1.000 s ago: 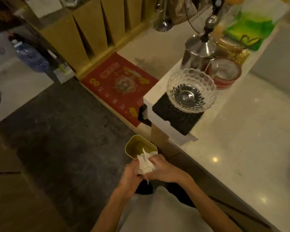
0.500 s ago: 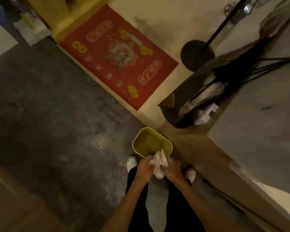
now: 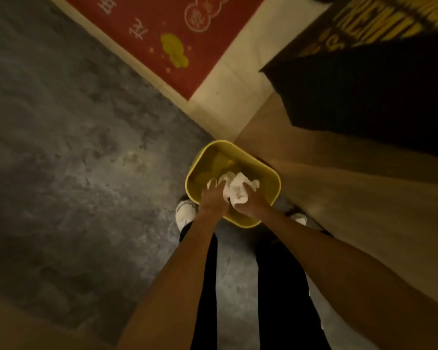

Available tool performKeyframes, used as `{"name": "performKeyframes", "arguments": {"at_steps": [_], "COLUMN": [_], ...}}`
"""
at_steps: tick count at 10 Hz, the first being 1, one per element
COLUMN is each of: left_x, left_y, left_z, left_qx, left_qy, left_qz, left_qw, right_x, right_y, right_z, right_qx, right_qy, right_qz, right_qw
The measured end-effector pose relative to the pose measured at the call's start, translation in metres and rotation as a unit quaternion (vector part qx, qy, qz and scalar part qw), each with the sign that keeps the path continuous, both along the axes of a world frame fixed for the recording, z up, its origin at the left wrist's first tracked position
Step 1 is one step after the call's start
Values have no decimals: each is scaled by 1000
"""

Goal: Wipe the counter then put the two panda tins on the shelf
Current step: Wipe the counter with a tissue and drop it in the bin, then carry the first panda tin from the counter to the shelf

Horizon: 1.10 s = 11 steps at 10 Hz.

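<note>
Both hands, left hand (image 3: 214, 198) and right hand (image 3: 250, 207), are clutching a crumpled tissue (image 3: 238, 188) over the yellow bin (image 3: 273, 176); wiping looks finished, tins not yet shelved.

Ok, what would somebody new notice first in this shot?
Both hands, the left hand and right hand, squeeze a crumpled white tissue over a yellow bin on the grey floor, between the person's white shoes. Beyond it, at the top, lies a red mat with pale characters.

Crumpled tissue (image 3: 238, 189) over yellow bin (image 3: 272, 176)
</note>
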<state>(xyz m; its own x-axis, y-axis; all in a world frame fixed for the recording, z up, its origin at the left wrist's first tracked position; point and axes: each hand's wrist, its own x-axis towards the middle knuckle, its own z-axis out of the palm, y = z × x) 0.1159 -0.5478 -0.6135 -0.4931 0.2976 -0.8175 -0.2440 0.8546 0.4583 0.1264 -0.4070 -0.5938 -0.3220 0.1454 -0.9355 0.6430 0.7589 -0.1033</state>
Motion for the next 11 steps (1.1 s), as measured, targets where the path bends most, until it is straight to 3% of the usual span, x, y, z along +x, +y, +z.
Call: {"name": "performKeyframes", "arguments": {"at_steps": [1,3,6,9,10,11], "left_x": [1,-5,10,119,166,210], "left_y": [-14,-63,-89,57,137,214], "left_z": [28,174,435,588,604,616], "left_qx": [0,-31,-28,56,84,101], "left_qy": [15,47,150,191,251,326], "left_qz": [-31,-75,-63,-196,-260,-346], "left_qw": [999,996,986,960,928,874], "right_x": [1,-3,74,261,341,422], "right_y": [3,-7,36,184,241,289], "right_z": [22,185,447,573,587,598], "right_qx": [25,41,28,-2,62,133], "right_qy": [13,85,256,371,377,369], "right_qz": [48,119,53,-60,-102,-161], "right_qw": [998,988,965,927,919,906]}}
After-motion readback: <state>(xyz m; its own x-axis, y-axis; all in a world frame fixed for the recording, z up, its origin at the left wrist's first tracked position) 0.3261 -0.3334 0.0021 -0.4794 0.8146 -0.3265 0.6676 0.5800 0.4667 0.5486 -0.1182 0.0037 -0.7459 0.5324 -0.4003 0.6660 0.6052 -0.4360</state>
